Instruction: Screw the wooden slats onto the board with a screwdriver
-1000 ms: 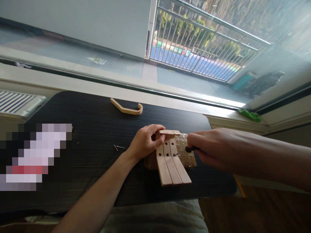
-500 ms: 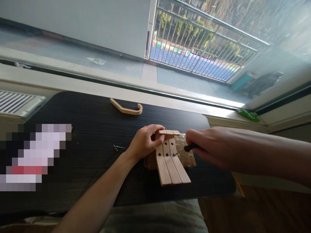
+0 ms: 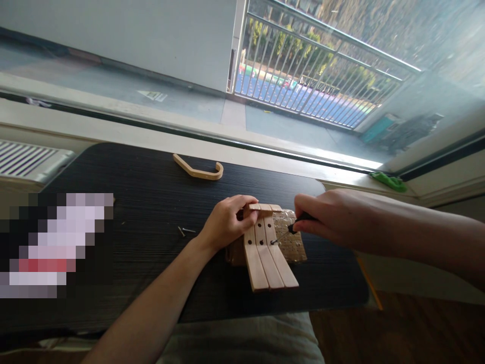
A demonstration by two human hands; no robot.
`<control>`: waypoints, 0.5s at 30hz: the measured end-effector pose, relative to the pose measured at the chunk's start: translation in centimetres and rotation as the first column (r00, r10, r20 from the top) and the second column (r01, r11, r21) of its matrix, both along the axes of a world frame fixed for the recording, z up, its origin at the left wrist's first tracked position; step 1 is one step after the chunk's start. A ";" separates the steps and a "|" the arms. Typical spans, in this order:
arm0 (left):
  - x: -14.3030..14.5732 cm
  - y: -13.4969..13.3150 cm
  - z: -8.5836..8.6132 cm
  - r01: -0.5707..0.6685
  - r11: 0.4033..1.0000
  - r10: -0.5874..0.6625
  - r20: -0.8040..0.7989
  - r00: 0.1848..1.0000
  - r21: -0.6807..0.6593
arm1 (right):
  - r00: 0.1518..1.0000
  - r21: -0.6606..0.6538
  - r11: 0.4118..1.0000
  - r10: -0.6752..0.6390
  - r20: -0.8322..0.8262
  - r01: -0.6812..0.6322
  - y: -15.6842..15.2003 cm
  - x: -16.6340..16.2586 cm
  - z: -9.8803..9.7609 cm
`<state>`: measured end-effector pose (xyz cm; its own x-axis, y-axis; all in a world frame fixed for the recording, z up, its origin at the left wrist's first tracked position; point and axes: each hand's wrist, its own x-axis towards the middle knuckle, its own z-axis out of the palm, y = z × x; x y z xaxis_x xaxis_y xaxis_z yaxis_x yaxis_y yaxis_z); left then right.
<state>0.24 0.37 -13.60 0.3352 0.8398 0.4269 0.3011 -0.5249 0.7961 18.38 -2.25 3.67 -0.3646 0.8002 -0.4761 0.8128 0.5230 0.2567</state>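
A small assembly of three light wooden slats (image 3: 267, 253) lies on the black table (image 3: 144, 212), resting on a clear bubble-wrap bag (image 3: 291, 245). My left hand (image 3: 227, 222) curls round the slats' far left end and holds them down. My right hand (image 3: 329, 220) is closed on a small black-handled screwdriver (image 3: 290, 230). Its tip touches the rightmost slat near a row of dark holes.
Two loose screws (image 3: 185, 231) lie on the table left of my left hand. A curved wooden piece (image 3: 199, 171) sits near the table's far edge. A blurred patch covers something at the left. A window with a railing runs behind; a green object (image 3: 389, 180) rests on the sill.
My right hand has lifted slightly and tilted, raising the screwdriver handle. The left hand and the slats have stayed put.
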 end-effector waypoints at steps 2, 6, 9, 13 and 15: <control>0.0 0.0 0.0 -0.002 1.000 0.002 -0.007 1.000 -0.002 | 0.999 0.043 0.998 0.043 -0.006 -0.043 -0.1 0.4 -0.5; 0.0 0.0 0.0 -0.008 1.000 0.008 -0.013 1.000 -0.001 | 0.980 0.084 0.985 0.160 -0.122 -0.150 -0.6 0.7 -1.0; 0.0 0.0 0.1 -0.007 1.000 0.007 -0.016 1.000 -0.005 | 0.959 0.110 0.978 0.195 -0.206 -0.175 -1.2 0.4 -0.8; 0.0 0.0 0.1 -0.007 1.000 0.007 -0.017 1.000 -0.007 | 0.957 0.017 0.991 0.131 -0.260 -0.131 -1.6 0.0 -0.2; 0.0 0.0 0.1 -0.007 1.000 0.007 -0.012 1.000 -0.007 | 0.952 -0.038 0.994 0.091 -0.293 -0.107 -1.5 0.1 0.0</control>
